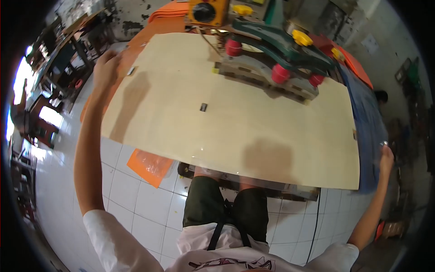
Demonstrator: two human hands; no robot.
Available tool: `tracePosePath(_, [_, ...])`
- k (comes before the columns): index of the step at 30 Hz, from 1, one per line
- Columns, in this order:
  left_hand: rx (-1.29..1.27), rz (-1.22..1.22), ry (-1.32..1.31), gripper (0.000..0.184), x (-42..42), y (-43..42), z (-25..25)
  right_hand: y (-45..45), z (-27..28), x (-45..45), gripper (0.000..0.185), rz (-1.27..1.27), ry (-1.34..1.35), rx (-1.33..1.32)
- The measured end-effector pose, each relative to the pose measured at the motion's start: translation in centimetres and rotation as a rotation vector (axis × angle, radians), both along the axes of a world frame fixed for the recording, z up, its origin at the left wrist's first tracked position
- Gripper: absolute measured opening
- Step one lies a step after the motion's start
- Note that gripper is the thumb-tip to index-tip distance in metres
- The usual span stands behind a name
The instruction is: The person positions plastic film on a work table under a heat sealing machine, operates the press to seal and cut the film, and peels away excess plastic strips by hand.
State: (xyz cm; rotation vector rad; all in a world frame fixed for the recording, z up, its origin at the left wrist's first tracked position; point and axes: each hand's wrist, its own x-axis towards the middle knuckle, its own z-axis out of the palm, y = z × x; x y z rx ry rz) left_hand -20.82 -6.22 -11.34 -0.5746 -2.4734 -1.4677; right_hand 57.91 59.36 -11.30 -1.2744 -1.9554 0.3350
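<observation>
Blue plastic (368,122) beside a pale board (281,122)
It is pinched by the right hand (387,157); whether orange sheeting (137,45) is gripped by the curled left hand (106,69) cannot be told.

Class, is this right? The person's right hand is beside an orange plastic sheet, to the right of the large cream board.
The colour is wrong: the head view shows the plastic sheet is blue, not orange. The person's right hand is beside it, to the right of the large cream board.
</observation>
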Motion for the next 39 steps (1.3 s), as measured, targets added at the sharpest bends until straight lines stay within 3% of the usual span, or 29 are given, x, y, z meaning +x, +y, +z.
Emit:
tracePosePath(3, [-0.196,0.061,0.024,0.03,-1.4,-0.9,-1.4,-3.7,-1.3,-5.2,0.04,-0.015,-0.173,-0.047])
tracePosePath(5, [-0.346,0.088,0.02,0.038,-2.0,-0.9,-2.2,-4.9,-1.7,-8.4,0.039,-0.064,-0.437,-0.056])
tracePosePath(12, [-0.465,0.067,0.147,0.041,-5.8,0.5,-5.1,0.1,-4.6,-12.7,0.039,0.045,-0.427,-0.124])
tracePosePath(14, [-0.43,0.059,0.132,0.04,-5.8,1.6,-5.2,1.2,-4.8,-13.7,0.038,-0.035,-0.439,-0.097])
tracePosePath(18, [-0.436,0.094,0.115,0.039,-5.5,3.0,-6.5,2.0,-5.5,-14.3,0.039,-0.046,-0.427,-0.035])
tracePosePath(21, [-0.596,0.194,0.287,0.035,-4.9,3.5,-6.8,0.6,-6.2,-15.0,0.041,-0.057,-0.37,-0.058])
tracePosePath(25, [-0.741,0.344,0.217,0.037,-1.5,5.0,-4.2,2.0,-7.7,-13.3,0.041,-0.021,-0.323,-0.078])
tracePosePath(27, [-0.742,0.25,0.564,0.043,-1.0,4.5,-4.4,2.4,-8.0,-12.8,0.036,-0.015,-0.176,-0.18])
tracePosePath(28, [-0.747,0.262,0.557,0.043,-0.2,4.5,-4.8,2.3,-7.9,-13.1,0.034,-0.006,-0.103,-0.23])
tracePosePath(30, [-0.655,0.056,0.446,0.046,1.9,5.4,-6.1,1.3,-6.6,-14.0,0.028,-0.053,-0.038,-0.274])
tracePosePath(32, [-0.844,0.027,0.664,0.047,4.4,6.4,-7.2,-0.6,-6.0,-15.1,0.019,-0.178,0.101,-0.372])
tracePosePath(35, [-0.687,-0.007,0.429,0.045,5.5,6.5,-7.9,3.8,-8.1,-11.6,0.019,-0.147,0.096,-0.319])
tracePosePath(39, [-0.713,0.037,0.394,0.049,5.8,6.5,-7.9,4.1,-7.6,-11.3,0.018,-0.166,0.052,-0.265])
